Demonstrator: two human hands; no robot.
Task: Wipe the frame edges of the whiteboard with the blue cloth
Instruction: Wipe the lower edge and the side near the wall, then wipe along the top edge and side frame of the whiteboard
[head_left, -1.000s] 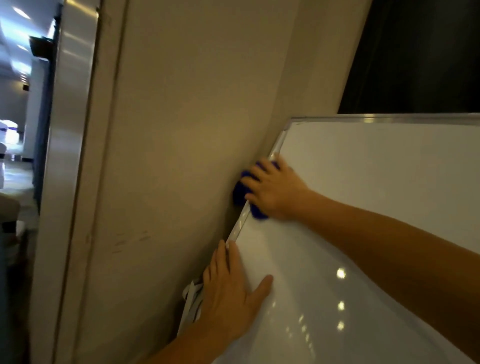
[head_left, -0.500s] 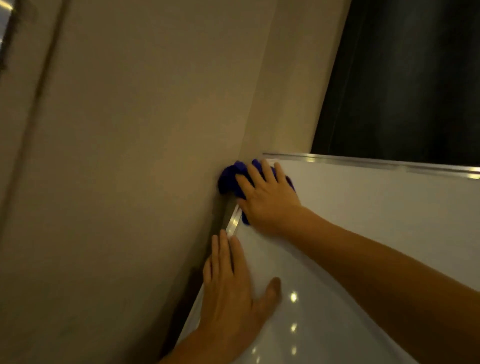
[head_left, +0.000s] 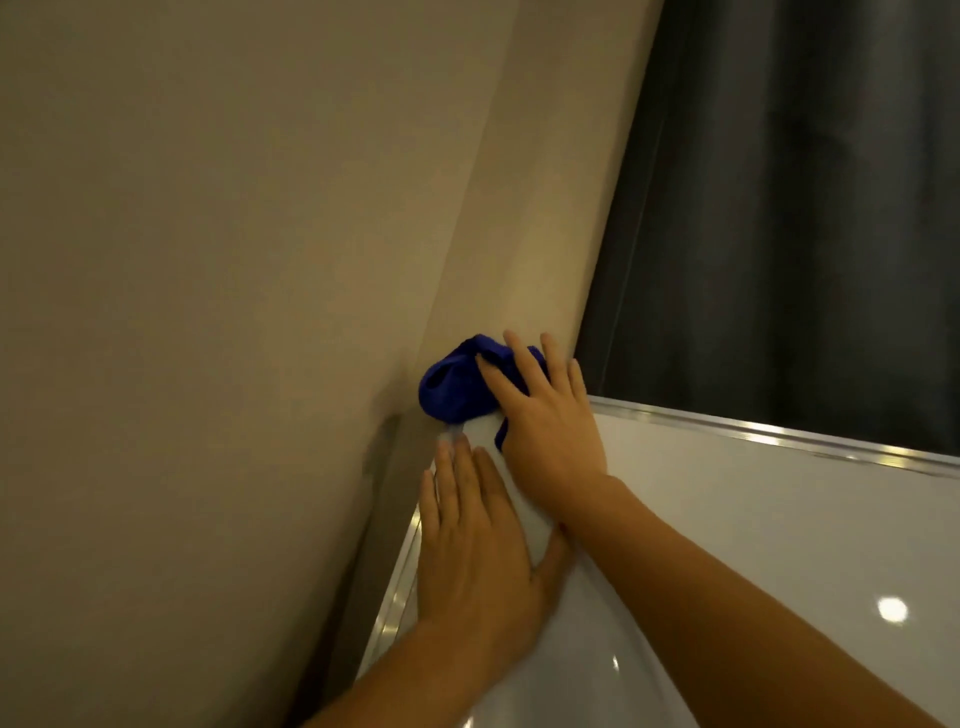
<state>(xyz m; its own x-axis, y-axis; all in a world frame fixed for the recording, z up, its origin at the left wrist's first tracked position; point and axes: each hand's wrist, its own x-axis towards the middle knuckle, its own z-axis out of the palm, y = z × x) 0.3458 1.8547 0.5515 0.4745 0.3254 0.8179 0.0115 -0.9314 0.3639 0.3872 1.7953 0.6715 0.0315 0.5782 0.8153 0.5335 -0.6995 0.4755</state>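
The whiteboard (head_left: 753, 530) leans against a beige wall, its glossy white face filling the lower right. Its silver frame runs along the top edge (head_left: 779, 434) and down the left edge (head_left: 397, 587). My right hand (head_left: 545, 431) presses the bunched blue cloth (head_left: 454, 384) onto the board's upper left corner, which the cloth hides. My left hand (head_left: 478, 540) lies flat with fingers spread on the board just below, beside the left frame edge.
The beige wall (head_left: 234, 260) stands close on the left, touching the board's left side. A dark curtain (head_left: 805, 208) hangs behind the board's top edge. Ceiling lights reflect as bright spots (head_left: 892, 609) on the board face.
My right hand has slid the blue cloth up the left frame edge to the top left corner. My left hand has followed upward on the board. The view has tilted up.
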